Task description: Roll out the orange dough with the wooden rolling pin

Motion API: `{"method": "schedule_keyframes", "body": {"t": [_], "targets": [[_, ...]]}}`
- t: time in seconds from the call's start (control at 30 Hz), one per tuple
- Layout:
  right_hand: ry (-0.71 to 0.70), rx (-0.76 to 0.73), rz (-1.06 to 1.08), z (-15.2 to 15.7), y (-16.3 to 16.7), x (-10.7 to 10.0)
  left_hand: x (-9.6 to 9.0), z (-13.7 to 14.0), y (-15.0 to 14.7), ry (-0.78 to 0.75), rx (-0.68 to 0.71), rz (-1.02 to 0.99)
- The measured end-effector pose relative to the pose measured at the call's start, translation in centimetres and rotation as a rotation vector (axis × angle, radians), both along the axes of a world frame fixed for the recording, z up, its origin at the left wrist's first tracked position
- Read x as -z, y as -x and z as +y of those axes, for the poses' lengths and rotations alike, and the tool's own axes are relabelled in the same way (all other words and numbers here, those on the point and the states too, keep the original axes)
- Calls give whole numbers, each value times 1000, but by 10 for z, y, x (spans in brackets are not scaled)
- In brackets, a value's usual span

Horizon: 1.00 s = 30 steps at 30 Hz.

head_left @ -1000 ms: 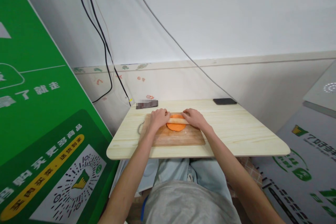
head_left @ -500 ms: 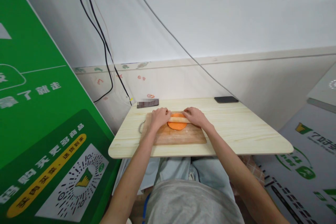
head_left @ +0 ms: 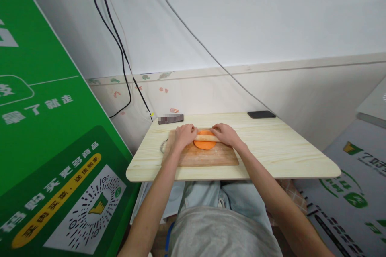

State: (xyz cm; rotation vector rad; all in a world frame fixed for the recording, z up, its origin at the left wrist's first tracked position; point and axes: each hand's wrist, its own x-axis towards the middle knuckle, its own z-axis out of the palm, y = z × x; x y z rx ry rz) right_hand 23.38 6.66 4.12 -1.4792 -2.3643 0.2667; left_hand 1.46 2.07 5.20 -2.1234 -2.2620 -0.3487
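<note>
A wooden rolling pin (head_left: 206, 138) lies crosswise over a flat, rounded sheet of orange dough (head_left: 204, 145). Under both is a wooden cutting board (head_left: 208, 160) with a metal handle (head_left: 163, 145) at its left end. My left hand (head_left: 185, 134) is closed around the pin's left end, and my right hand (head_left: 225, 133) grips its right end. The fingers and palms hide both ends of the pin. Dough shows in front of the pin and a strip of it behind.
The board rests on a pale wood-grain table (head_left: 280, 148) against the wall. A black phone (head_left: 261, 115) lies at the back right, and a dark flat object (head_left: 171, 119), partly blurred out, at the back left. A green printed panel (head_left: 60, 128) stands left; cables (head_left: 123, 48) hang on the wall.
The whole view has shifted slightly, so everything sits a little farther right. Both hands keep their grip on the rolling pin, with hardly any visible motion over the dough.
</note>
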Motion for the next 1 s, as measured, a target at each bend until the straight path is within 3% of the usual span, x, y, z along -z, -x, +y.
{"method": "schedule_keyframes", "body": {"t": [0.5,1.0], "targets": [[21,92,-32,5,6,-7,2,6,0,-23,-42,6],[5,-7,-139,-14,4,-4,1,2,0,-26,-18,-9]]}}
